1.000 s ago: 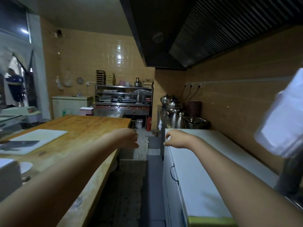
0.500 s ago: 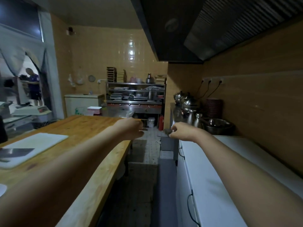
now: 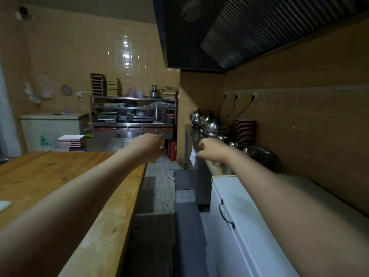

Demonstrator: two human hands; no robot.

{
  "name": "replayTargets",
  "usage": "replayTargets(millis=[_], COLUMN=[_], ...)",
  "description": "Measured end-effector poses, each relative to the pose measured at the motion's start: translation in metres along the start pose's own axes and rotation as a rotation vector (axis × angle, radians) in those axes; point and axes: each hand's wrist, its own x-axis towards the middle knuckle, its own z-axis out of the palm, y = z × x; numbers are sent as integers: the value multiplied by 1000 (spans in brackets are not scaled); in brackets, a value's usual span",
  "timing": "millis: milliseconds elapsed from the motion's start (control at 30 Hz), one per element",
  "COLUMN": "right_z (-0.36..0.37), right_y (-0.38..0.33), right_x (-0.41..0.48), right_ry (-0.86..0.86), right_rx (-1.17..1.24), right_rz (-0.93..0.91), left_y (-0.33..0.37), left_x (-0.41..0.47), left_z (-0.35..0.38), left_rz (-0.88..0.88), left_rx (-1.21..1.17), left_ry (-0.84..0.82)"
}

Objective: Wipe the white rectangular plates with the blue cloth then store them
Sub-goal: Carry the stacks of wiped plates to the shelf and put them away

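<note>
A stack of white rectangular plates (image 3: 70,140) sits far back on the left, beyond the end of the wooden table (image 3: 60,176). Both my arms stretch forward over the aisle. My left hand (image 3: 149,145) hangs past the table's far corner, fingers loosely curled down, holding nothing. My right hand (image 3: 212,150) hangs the same way near the steel counter (image 3: 189,134), also with nothing in it. No blue cloth is in view.
A white chest freezer (image 3: 245,212) runs along the right wall, with a metal bowl (image 3: 257,154), pots (image 3: 209,122) and stacked red dishes (image 3: 244,129) behind it. A steel shelf unit (image 3: 132,114) and a red extinguisher (image 3: 173,149) close the aisle's far end.
The view has moved forward down the aisle toward the shelves. The cutting board and the doorway have dropped out on the left. Both hands stay stretched out and hold nothing.
</note>
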Motion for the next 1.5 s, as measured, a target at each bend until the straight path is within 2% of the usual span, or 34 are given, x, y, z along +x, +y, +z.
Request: replayTargets(millis=[100, 467, 867, 1167, 1500], right_z=[9, 45, 45, 81, 107], right_y=[-1, 27, 93, 114, 111], right_x=[49, 229, 475, 631, 853], right_ry=[14, -18, -54, -101, -77], right_rx=[-22, 8, 23, -41, -85], right_rz=[-12, -31, -36, -48, -62], left_y=[-22, -55, -90, -150, -229], left_x=[46, 200, 443, 582, 767], left_z=[14, 86, 156, 214, 287], left_rz=[19, 93, 73, 64, 48], left_rx=[-36, -59, 122, 100, 31], left_ry=[15, -130, -163, -175, -234])
